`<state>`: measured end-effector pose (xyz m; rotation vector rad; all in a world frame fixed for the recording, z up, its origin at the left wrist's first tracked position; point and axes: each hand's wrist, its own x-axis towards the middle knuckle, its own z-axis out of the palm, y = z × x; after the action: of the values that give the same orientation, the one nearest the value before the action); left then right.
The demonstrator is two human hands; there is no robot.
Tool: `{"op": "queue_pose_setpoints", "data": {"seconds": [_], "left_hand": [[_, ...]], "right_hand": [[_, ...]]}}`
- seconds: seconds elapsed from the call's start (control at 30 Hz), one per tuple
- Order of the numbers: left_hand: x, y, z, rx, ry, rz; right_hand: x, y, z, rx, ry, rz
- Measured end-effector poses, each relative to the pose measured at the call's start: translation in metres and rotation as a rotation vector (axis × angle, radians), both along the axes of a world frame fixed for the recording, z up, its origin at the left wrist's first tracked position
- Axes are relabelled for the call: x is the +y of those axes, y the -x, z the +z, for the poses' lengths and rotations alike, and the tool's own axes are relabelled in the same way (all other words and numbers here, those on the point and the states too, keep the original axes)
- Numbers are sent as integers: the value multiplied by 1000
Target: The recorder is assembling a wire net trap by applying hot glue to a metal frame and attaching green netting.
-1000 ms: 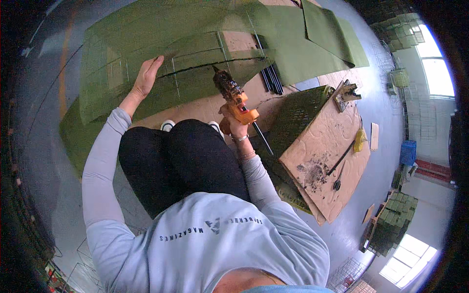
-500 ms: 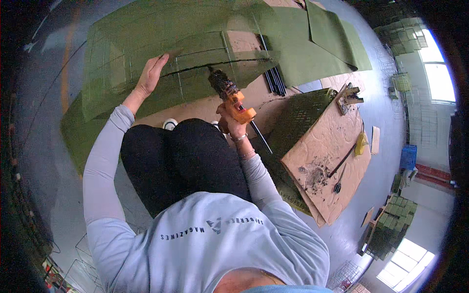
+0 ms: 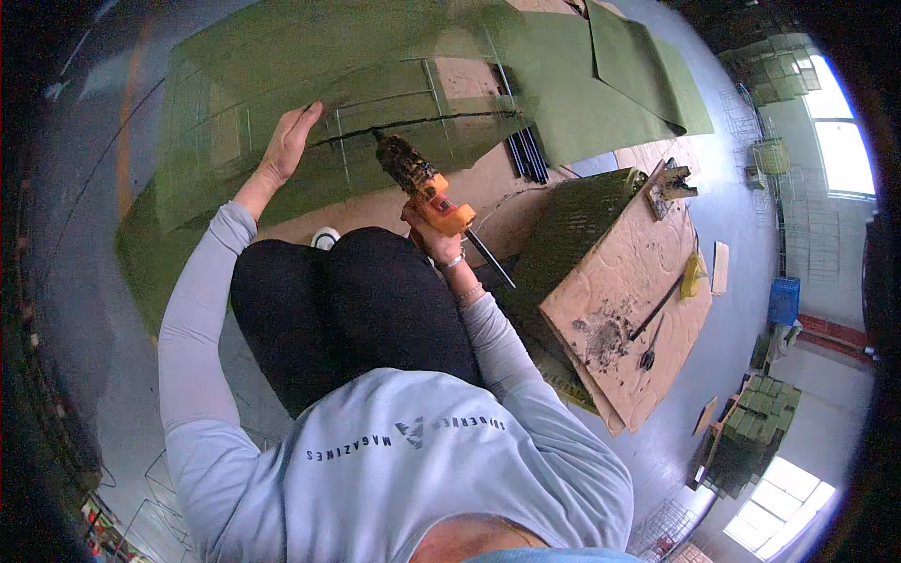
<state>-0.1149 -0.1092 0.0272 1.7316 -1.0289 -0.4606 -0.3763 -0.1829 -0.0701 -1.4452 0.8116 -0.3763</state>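
My right hand (image 3: 435, 240) is wrapped round the handle of an orange caulking gun (image 3: 441, 206), its front tube caked with black paste and its metal rod sticking out behind. The nozzle tip meets a thin black line of paste (image 3: 441, 119) that runs across a large green sheet (image 3: 385, 174). My left hand (image 3: 291, 143) is held out over the sheet at the left end of that line, fingers stretched out and close together, holding nothing. Whether it touches the sheet I cannot tell. A metal wire frame (image 3: 387, 98) shows within the green material.
At the right, a paste-stained cardboard sheet (image 3: 601, 314) lies on a dark green stack, bearing scissors (image 3: 649, 355), a yellow-ended dark stick (image 3: 693, 275) and a smeared block (image 3: 670, 188). Black strips (image 3: 527, 156) lie beside the green sheet. A blue crate (image 3: 785, 300) stands farther right.
My right hand and the caulking gun have moved left, so the nozzle is farther left along the black line. My left hand has hardly moved.
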Motion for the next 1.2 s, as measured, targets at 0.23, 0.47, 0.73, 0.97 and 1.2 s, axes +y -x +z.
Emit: {"op": "queue_pose_setpoints", "data": {"seconds": [0.23,0.47,0.73,0.97,1.2], "left_hand": [[2,-5,-12,-38,55,1],[-2,-2,1,41,23,-36],[-2,-1,-5,4,68,70],[6,-11,-12,-136,58,-5],[-1,-12,-9,-185,-240,-60]], "right_hand": [[-22,21,-38,-107,159,-210],[-34,30,-24,-266,143,-349],[-43,37,-21,-276,219,-413],[-52,43,-35,-387,106,-434],[-64,53,-57,-269,228,-547]]}}
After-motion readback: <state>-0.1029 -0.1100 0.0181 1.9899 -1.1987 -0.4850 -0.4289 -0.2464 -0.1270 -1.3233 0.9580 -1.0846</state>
